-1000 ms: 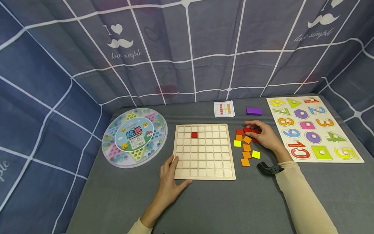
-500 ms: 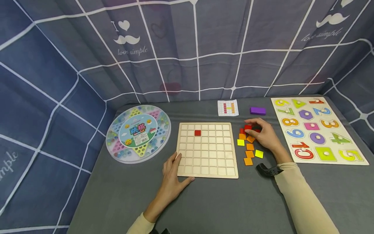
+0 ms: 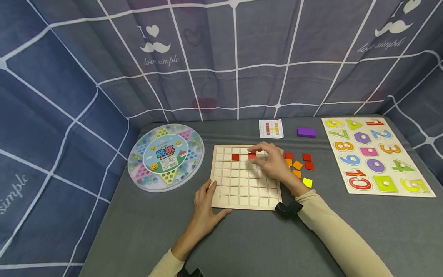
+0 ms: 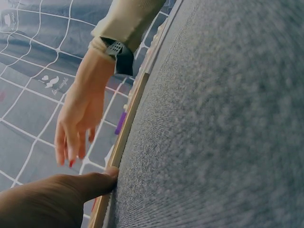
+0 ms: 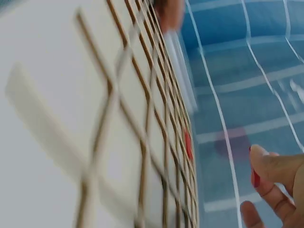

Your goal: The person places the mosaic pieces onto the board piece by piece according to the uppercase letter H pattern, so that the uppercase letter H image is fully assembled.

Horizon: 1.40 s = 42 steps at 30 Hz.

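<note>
Over the upper part of a wooden grid board (image 3: 228,192), my right hand (image 3: 273,163) pinches a red square tile (image 5: 255,178) between thumb and fingertips. Another red tile (image 3: 235,157) lies in a square of the second row. My left hand (image 3: 205,204) rests at the board's lower left corner with fingers extended, the thumb (image 4: 102,183) touching the front edge. Right of the board lie loose red tiles (image 3: 307,157), orange tiles (image 3: 297,165) and a yellow tile (image 3: 307,182). My right hand and wrist partly cover the board's right side and some tiles.
Behind the board lie a small card (image 3: 271,129) printed with a coloured grid pattern and a purple block (image 3: 306,132). A round Chinese checkers set (image 3: 198,169) stands to the left. At the right is a number puzzle board (image 3: 353,154). A checked curtain (image 3: 256,88) hangs behind.
My right hand has picked up a red tile from the loose pile and moved left with it over the board. The left hand stays at the board's corner. The head view has shifted slightly.
</note>
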Tool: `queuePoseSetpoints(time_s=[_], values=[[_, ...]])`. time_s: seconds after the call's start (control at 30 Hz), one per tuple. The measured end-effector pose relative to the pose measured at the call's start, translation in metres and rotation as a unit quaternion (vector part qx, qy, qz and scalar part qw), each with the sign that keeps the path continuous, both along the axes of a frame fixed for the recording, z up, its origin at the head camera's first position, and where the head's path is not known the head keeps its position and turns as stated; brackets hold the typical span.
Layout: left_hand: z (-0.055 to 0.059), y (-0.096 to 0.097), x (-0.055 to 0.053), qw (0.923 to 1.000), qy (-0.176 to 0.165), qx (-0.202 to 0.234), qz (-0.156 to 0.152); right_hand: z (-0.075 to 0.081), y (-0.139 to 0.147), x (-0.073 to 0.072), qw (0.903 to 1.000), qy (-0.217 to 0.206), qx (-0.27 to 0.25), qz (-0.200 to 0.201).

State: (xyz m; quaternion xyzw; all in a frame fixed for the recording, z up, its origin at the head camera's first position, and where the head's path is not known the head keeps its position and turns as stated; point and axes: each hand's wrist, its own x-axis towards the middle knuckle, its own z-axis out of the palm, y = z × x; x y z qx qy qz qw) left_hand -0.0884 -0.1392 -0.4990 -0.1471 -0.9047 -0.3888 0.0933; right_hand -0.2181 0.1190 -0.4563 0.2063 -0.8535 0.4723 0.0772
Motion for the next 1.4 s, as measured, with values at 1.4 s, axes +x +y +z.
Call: queuePoseSetpoints(time_s=[1.4], values=[[0.0,-0.001,-0.001,0.9999,0.005,-0.012,-0.002,-0.035,-0.055,-0.011,0.9939,-0.05,0.097,0.012]])
